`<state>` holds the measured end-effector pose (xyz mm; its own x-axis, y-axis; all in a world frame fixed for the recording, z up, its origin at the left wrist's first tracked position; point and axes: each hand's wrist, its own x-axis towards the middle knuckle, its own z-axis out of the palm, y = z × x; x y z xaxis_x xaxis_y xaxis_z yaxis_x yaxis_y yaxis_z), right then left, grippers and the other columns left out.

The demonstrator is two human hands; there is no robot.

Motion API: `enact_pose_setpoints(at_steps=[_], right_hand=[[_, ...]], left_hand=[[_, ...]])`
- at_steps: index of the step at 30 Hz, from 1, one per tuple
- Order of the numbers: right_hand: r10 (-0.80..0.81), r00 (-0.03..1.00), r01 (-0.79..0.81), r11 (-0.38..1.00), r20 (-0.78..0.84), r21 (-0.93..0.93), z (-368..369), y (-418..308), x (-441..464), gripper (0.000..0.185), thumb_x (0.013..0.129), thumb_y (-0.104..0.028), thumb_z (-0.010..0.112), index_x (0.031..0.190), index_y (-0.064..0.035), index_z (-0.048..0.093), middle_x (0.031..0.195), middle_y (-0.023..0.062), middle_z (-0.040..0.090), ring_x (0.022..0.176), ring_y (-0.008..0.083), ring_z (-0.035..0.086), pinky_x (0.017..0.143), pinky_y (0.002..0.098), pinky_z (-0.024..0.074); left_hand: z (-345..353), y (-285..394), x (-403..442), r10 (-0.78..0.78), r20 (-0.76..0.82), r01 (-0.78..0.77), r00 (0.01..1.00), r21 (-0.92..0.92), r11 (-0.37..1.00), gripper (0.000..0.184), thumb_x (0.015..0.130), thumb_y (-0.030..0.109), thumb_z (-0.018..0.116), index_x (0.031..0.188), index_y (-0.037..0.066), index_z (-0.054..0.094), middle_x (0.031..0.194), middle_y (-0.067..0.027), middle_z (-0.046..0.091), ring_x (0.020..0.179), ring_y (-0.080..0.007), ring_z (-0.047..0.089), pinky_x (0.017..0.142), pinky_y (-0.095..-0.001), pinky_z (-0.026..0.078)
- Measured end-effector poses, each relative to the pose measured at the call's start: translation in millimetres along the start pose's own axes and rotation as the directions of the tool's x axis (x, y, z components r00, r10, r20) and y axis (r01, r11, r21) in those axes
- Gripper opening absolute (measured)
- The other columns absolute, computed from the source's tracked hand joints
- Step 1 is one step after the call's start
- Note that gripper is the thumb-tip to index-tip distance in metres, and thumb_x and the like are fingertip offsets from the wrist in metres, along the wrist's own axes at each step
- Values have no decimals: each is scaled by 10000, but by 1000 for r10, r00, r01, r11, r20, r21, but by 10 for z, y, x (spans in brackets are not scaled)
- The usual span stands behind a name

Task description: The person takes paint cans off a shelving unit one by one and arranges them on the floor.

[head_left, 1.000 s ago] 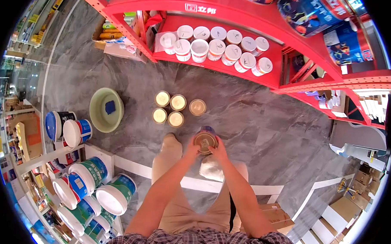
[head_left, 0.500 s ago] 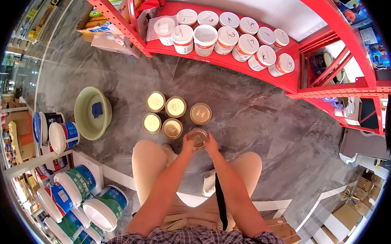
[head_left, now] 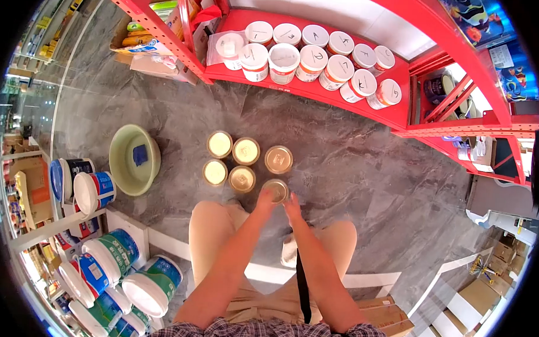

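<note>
A round metal can [head_left: 277,190] with a gold lid stands on the floor in front of my knees. My left hand [head_left: 266,200] rests against its near left side, with the fingers partly hidden by the can. On the other side, my right hand [head_left: 292,205] is slightly away from the can, fingers stretched out and holding nothing. Just beyond stands another gold-lidded can [head_left: 278,160]. To the left, several similar cans form two rows, among them a front can [head_left: 242,179] and a back can [head_left: 220,144].
A red shelf [head_left: 308,94] at the far side bears several white-lidded tubs [head_left: 313,63] with handwritten marks. At left are a pale green basin [head_left: 116,174] holding a blue cloth [head_left: 140,155] and several paint buckets [head_left: 149,286]. A cardboard box [head_left: 383,318] lies at lower right.
My right hand has come away from the can, which both hands gripped before. My left hand has shifted to its near left side. The whole view has moved slightly.
</note>
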<state>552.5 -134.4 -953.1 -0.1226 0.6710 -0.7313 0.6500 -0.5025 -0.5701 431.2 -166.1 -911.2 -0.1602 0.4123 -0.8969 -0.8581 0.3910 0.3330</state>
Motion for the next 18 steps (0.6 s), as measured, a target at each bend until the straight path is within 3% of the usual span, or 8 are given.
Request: enact_pose_setpoints(at_steps=[1,3,5,7,9,13,14,18], right_hand=[[14,1000,-14,1000,4,-6,-63,-1,-126,548,822,-69,531,1340,-28,354,1220,121,486,1041,179,515,856,305,427],[-97,993,76,953,60,292,-227,-219,-251,448,826,-76,516,1263,-19,434,1116,104,541,931,155,547,782,284,452],[-159,987,148,937,9,317,-391,-573,-531,401,829,-70,506,1224,-15,460,1081,96,556,924,158,555,775,279,456],[-217,975,220,917,-47,333,-639,-1059,-965,355,832,-65,495,1184,-12,485,1046,88,571,916,161,564,769,273,461],[-224,968,252,870,-116,424,-892,-1779,-1521,312,844,-52,476,1153,-17,497,1070,95,561,910,170,571,750,282,476],[-341,918,393,851,-204,349,-1315,-2964,-2446,290,858,-45,464,1146,-29,492,1093,96,550,903,174,576,742,298,495],[-320,927,375,810,-195,452,-1437,-3316,-2744,270,861,-52,467,1128,-28,499,1069,96,563,910,182,577,759,295,489],[-439,864,485,591,-247,645,-1845,-4486,-3701,264,869,-28,465,1133,-29,478,1055,99,555,886,172,575,732,287,500]], left_hand=[[119,78,-243,-11,61,6,998,76,997,336,817,134,585,1141,115,497,1154,-13,519,1056,-164,486,867,-378,403],[275,171,-539,27,7,-28,1000,139,990,282,828,134,571,1104,108,517,1118,-15,541,1011,-155,514,833,-347,423],[400,381,-891,77,-31,-69,997,205,976,230,839,134,556,1066,101,537,1082,-16,564,966,-147,542,799,-315,444],[513,659,-1391,133,49,-141,990,239,961,189,856,114,535,1042,94,559,984,-11,600,871,-139,584,737,-267,467],[695,1044,-1976,189,101,-207,977,210,955,189,867,108,527,1052,86,557,970,-12,605,859,-138,591,734,-265,473],[1149,1983,-3203,302,174,-331,937,173,928,176,903,121,512,1057,47,554,965,-43,610,848,-143,599,744,-273,491],[1249,2218,-3447,326,196,-359,925,173,917,176,903,121,512,1057,47,554,965,-43,610,848,-143,599,744,-273,491],[1667,3262,-4502,567,404,-648,718,91,756,203,930,192,510,1025,19,558,905,-74,620,785,-153,599,730,-286,506]])
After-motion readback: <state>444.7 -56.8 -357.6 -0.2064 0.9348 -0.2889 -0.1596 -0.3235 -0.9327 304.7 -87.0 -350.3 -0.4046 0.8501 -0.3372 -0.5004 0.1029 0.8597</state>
